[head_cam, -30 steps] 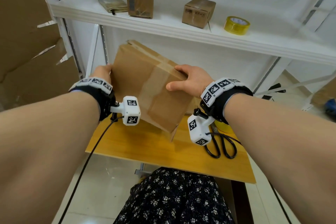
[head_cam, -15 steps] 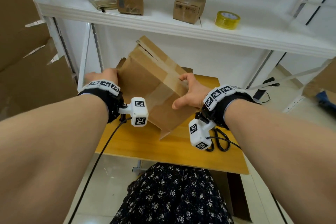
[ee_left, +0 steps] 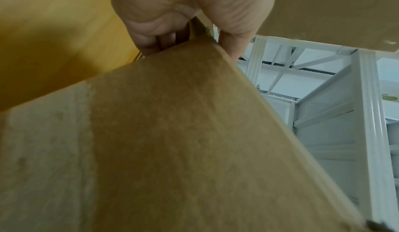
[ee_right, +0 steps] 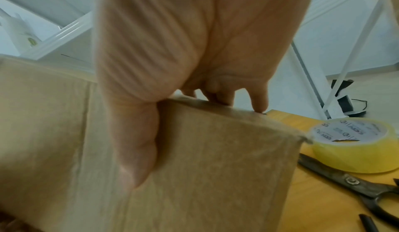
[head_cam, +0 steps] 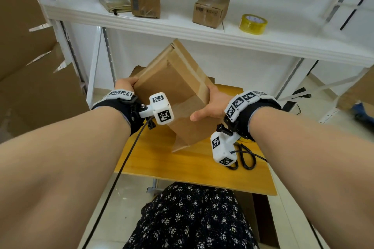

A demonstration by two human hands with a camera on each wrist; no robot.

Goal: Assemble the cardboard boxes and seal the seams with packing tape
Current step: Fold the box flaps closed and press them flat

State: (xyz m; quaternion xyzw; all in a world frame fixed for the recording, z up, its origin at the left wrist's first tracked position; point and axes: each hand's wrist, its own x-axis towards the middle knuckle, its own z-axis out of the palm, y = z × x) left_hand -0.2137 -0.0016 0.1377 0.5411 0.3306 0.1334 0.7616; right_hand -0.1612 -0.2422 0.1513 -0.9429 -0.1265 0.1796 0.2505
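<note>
A: Change since a second ago?
B: Cardboard box [head_cam: 172, 95] tipped steeper over the table [head_cam: 194, 166], taped side up; likely being turned to reach another seam.
A: Hands, left to right?
B: Left hand [head_cam: 125, 85] curled on the left edge. Right hand [head_cam: 210, 105] clasping the right edge, thumb across the face.

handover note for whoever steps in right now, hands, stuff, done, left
Left hand: grips the left edge of the cardboard box.
Right hand: grips its right edge, thumb on the near face.
The box is tilted, held above the wooden table; one seam already carries tape.
Tape roll and scissors lie on the table to the right. On the shelf are two assembled boxes and a spare tape roll.
Left: check the remaining seams, tape any open, then shelve.
</note>
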